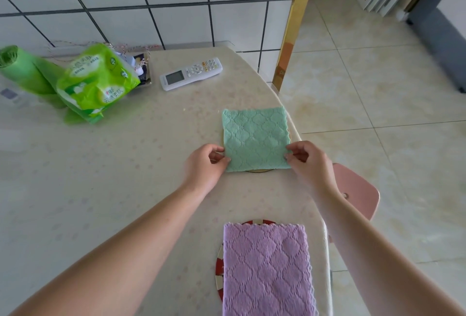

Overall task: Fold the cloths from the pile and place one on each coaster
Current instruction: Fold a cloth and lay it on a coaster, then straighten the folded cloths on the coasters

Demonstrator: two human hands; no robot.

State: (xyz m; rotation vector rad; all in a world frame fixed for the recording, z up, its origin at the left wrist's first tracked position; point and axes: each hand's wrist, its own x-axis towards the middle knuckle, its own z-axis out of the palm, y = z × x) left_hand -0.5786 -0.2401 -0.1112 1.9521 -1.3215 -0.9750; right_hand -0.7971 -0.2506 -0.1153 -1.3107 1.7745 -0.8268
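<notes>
A folded green cloth lies flat on a round coaster, of which only thin edges show. My left hand pinches the cloth's near left corner. My right hand pinches its near right corner. Closer to me, a folded purple cloth covers a red-and-white coaster whose left rim sticks out. No pile of cloths is in view.
On the table a white remote control lies at the back. A green tissue pack and a green bag roll stand at the back left. A pink chair sits past the table's right edge.
</notes>
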